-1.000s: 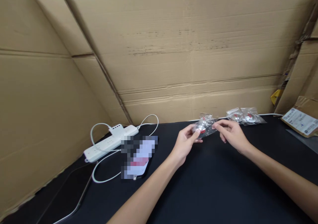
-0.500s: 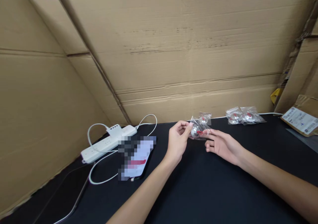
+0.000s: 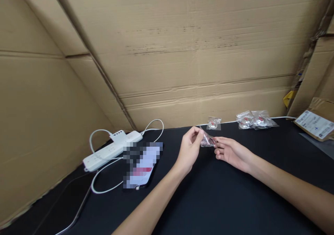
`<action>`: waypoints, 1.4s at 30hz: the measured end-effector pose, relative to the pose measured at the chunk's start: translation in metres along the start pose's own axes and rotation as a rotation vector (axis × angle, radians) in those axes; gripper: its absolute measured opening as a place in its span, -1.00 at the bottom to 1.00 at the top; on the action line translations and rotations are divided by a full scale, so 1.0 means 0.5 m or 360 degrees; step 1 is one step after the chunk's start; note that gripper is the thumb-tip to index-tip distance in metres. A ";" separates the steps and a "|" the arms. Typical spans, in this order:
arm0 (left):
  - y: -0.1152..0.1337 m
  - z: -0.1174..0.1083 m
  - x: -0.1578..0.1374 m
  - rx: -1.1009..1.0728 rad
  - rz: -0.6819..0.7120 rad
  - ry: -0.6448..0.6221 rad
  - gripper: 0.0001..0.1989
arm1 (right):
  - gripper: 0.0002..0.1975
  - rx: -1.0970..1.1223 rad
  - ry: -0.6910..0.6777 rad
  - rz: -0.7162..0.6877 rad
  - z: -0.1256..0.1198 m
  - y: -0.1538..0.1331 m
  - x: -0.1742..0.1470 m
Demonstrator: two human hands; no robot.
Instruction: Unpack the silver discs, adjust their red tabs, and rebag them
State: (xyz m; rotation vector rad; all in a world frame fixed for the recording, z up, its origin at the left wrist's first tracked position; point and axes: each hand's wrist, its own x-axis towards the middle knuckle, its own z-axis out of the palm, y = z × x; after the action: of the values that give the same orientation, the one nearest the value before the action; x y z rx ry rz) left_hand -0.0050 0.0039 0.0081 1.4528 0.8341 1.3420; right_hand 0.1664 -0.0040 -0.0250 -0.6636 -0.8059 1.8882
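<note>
The left hand's [image 3: 190, 148] grip was closed, thumb against fingers, pinching the left end of a clear bag [image 3: 207, 141]. The right hand's [image 3: 232, 154] grip lay at the bag's right end, thumb and forefinger reaching a bit of red there, the other fingers loosely curled; whether it pinched or only touched, I could not tell. The bag hung between both hands, above the worktop [image 3: 203, 200], its thin plastic crinkled and shiny; glare blurred what lay inside.

Just beyond, near the cardboard wall [image 3: 167, 75], lay a small packet [image 3: 212, 124] with a round silvery piece marked in red. Farther right, a cluster of similar packets [image 3: 258, 120] overlapped, their discs metallic and red-tipped.

At the far right, a brown parcel [image 3: 323, 109] bore a white label [image 3: 317, 124] with printed lines, a code block and a blue pen mark, too small to read. A yellow object [image 3: 289, 98] showed by the corner.

On the left were a phone [image 3: 147, 170], its screen pixelated, and a white plastic power strip [image 3: 90, 162] with an adapter [image 3: 120, 137] and a looping white cable [image 3: 93, 186]. The worktop was smooth and black; the wall was ribbed, creased and dark-scuffed.
</note>
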 end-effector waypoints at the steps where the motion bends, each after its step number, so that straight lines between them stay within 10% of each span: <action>1: 0.000 -0.001 0.000 0.0006 0.0002 -0.0025 -0.75 | -0.81 0.0008 0.0018 0.0006 0.000 0.000 0.001; 15: 0.026 0.000 -0.012 -0.0086 -0.0056 -0.0455 -0.73 | -0.88 -0.0099 0.0138 -0.0007 -0.009 -0.003 0.009; 24: 0.026 0.005 -0.008 -0.0274 -0.0218 -0.0188 -0.68 | -0.85 -0.0072 0.0184 -0.0077 0.005 -0.006 0.003; 36: 0.003 -0.066 0.039 0.0338 -0.0253 0.0090 -0.86 | -0.69 -0.0367 0.0565 -0.0435 -0.045 -0.034 0.012; 42: -0.005 -0.132 0.056 0.1978 -0.0248 0.0257 -0.75 | -0.67 -0.0553 0.0568 -0.0417 -0.043 -0.045 0.008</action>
State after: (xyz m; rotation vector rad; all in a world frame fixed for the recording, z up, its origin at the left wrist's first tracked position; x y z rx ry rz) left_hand -0.0645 0.0436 0.0110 2.0995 2.0483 0.7755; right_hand 0.1930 0.0125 -0.0220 -1.0225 -0.9417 1.3544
